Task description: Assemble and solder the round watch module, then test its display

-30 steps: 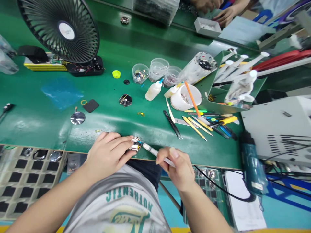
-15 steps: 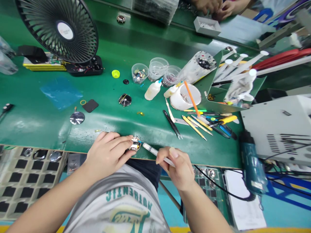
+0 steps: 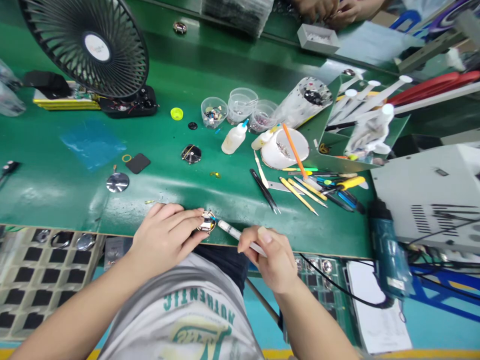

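Near the front edge of the green bench, my left hand (image 3: pixel 168 232) is closed on a small round watch case (image 3: pixel 207 222), its fingertips on the left side of the rim. White and yellow parts show inside the case. My right hand (image 3: pixel 272 257) grips a clear syringe (image 3: pixel 234 231) with its thumb along the barrel. The blue syringe tip points left and meets the right side of the case; whether it touches a part inside is too small to tell. Black tweezers (image 3: pixel 264 191) lie up and right of the case.
A black fan (image 3: pixel 123 60) stands at the back left. Plastic cups (image 3: pixel 214 112), a white glue bottle (image 3: pixel 235 138) and a white tub (image 3: pixel 285 148) stand mid-bench. Pencil-like tools (image 3: pixel 299 195) lie right. A compartment tray (image 3: pixel 48 275) is below left. Another person's hands (image 3: pixel 333 10) appear at top.
The bench view has shifted very slightly left. Both hands keep their grips, and the syringe tip stays at the right side of the watch case.
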The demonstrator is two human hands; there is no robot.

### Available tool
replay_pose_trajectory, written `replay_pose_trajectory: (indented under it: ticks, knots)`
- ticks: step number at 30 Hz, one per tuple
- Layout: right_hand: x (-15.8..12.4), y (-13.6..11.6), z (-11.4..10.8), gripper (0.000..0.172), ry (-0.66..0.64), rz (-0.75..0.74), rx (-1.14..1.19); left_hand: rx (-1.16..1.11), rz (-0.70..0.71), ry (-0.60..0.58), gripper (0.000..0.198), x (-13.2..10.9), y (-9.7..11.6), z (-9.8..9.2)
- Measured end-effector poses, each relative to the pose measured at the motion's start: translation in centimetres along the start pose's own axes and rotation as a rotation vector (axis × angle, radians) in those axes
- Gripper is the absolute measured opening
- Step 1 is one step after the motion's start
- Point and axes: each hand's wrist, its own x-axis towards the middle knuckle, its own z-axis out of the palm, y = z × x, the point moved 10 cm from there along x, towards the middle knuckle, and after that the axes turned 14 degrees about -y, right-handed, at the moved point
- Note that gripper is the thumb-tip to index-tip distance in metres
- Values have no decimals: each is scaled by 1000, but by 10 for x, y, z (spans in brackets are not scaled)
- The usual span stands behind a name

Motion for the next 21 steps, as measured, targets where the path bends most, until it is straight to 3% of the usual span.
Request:
replay_pose_trajectory:
  ticks: [21]
  knots:
    - [0, 1, 1, 58, -22, -24, 6, 13, 5, -1, 19, -1, 0, 1]
